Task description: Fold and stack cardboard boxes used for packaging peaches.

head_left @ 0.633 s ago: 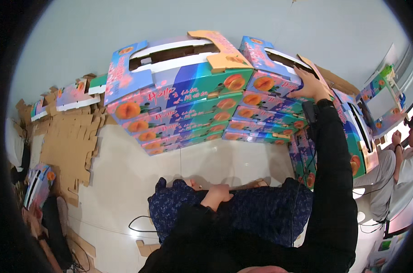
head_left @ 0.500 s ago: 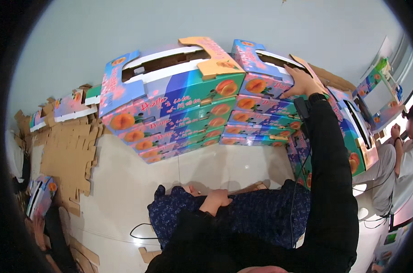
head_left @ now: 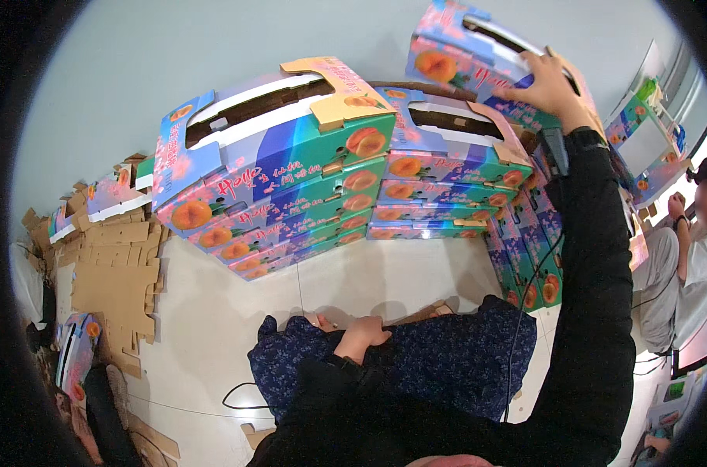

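1. Peach-print carton [head_left: 474, 71]: one o'clock, near carton stack [head_left: 427, 189]; right hand [head_left: 553, 90] clasps its top edge, presumably for one-handed control.
2. Left hand [head_left: 362, 336]: six o'clock, curled on floral cloth [head_left: 462, 350]; cannot tell whether gripping.

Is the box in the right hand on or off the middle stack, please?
Off: the box is raised in the right hand, with the slotted top of the middle stack uncovered.
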A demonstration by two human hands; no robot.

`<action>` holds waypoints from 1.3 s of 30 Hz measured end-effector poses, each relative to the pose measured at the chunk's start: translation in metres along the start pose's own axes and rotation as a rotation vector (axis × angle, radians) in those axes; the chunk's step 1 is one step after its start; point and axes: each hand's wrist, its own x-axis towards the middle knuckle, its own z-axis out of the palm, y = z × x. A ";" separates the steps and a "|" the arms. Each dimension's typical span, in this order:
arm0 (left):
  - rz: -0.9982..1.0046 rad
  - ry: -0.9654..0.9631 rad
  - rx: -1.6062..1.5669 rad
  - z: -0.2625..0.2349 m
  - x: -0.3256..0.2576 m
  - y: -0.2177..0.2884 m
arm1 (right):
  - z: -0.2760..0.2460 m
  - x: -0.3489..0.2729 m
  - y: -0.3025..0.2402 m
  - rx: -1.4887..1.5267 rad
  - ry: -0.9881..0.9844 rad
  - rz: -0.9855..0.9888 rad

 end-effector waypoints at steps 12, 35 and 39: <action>-0.002 0.001 0.007 -0.002 -0.010 -0.005 | -0.121 -0.081 0.052 -0.450 0.045 0.386; 0.037 -0.021 0.034 0.002 -0.009 0.003 | -0.059 -0.169 0.146 0.108 -0.594 0.720; 0.008 -0.017 0.032 -0.003 -0.013 0.006 | -0.064 -0.153 0.120 -0.115 -0.633 0.759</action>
